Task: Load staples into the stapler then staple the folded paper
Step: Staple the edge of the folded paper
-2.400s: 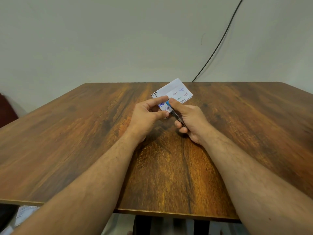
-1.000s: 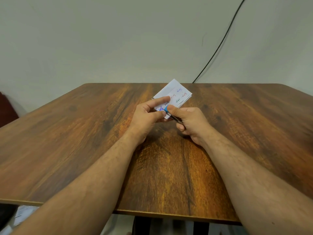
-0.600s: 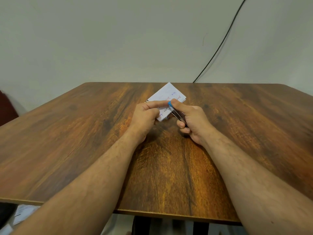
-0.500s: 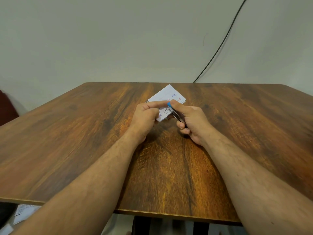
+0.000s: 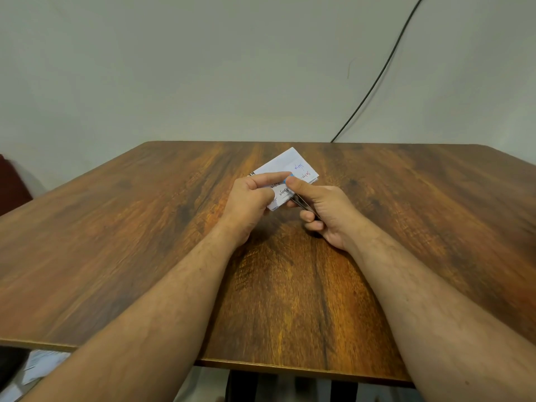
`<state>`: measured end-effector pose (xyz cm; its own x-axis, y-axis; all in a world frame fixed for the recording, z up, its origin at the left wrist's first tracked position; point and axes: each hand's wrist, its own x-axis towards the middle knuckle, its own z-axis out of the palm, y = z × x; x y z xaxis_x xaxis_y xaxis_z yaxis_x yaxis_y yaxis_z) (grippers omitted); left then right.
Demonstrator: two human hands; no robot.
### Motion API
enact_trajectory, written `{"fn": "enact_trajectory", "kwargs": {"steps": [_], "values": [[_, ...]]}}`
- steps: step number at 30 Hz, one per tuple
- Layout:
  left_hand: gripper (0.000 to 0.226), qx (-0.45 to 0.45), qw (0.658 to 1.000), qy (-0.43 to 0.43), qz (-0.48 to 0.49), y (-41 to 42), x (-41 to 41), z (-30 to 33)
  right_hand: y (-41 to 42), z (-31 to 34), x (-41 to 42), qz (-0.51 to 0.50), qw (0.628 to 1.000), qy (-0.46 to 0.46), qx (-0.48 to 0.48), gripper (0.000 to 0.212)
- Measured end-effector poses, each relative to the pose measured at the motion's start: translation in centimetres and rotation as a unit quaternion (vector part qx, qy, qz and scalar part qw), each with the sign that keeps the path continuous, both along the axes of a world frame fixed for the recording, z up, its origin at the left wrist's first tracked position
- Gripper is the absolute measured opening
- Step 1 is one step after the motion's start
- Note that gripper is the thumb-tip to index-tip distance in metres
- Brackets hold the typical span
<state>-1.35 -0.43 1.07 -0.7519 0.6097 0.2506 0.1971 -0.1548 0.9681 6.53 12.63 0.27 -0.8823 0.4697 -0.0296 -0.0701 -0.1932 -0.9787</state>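
Note:
A folded white paper [image 5: 287, 166] with blue and red handwriting is held just above the middle of the wooden table [image 5: 145, 242]. My left hand [image 5: 252, 198] pinches its near left edge between thumb and forefinger. My right hand [image 5: 327, 211] is closed around a small stapler [image 5: 301, 203] with a blue tip and a dark metal body. The stapler's blue tip sits on the paper's near edge, under my right thumb. Most of the stapler is hidden inside my fist.
A black cable [image 5: 374, 79] runs down the wall to the table's far edge at the right. Loose papers [image 5: 37, 364] lie on the floor below the table's near left corner. A dark red object [image 5: 11, 184] stands at the far left.
The paper was turned in my hands and now lies at a flatter angle. The stapler's tip stays on the paper's near edge. Both hands have kept their grips.

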Motion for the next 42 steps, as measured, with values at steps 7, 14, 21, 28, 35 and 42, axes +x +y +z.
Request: {"fn": "enact_trajectory", "kwargs": {"steps": [7, 14, 21, 28, 35, 42], "values": [[0.055, 0.001, 1.000, 0.012, -0.010, -0.2, 0.3, 0.1, 0.0, 0.2, 0.2, -0.005, 1.000, -0.013, 0.025, 0.048], [0.055, -0.008, 0.999, 0.040, -0.008, -0.2, 0.2, 0.0, -0.1, 0.3, 0.3, -0.043, 0.997, -0.014, 0.063, 0.038], [0.060, -0.007, 0.999, 0.040, -0.014, -0.3, 0.1, -0.1, 0.2, 0.3, 0.4, -0.058, 0.994, -0.024, 0.088, 0.029], [0.061, 0.023, 1.000, 0.014, 0.015, 0.0, 0.3, 0.1, -0.3, 0.4, 0.2, -0.054, 0.998, 0.010, 0.034, 0.034], [0.058, 0.026, 0.999, 0.007, 0.037, 0.0, -0.8, -0.4, 0.6, 0.5, 0.1, -0.122, 0.992, 0.009, 0.005, 0.042], [0.057, 0.027, 0.999, 0.005, 0.046, -0.2, -0.6, -0.2, 0.8, 0.4, 0.1, -0.095, 0.995, 0.003, 0.015, 0.042]]}}
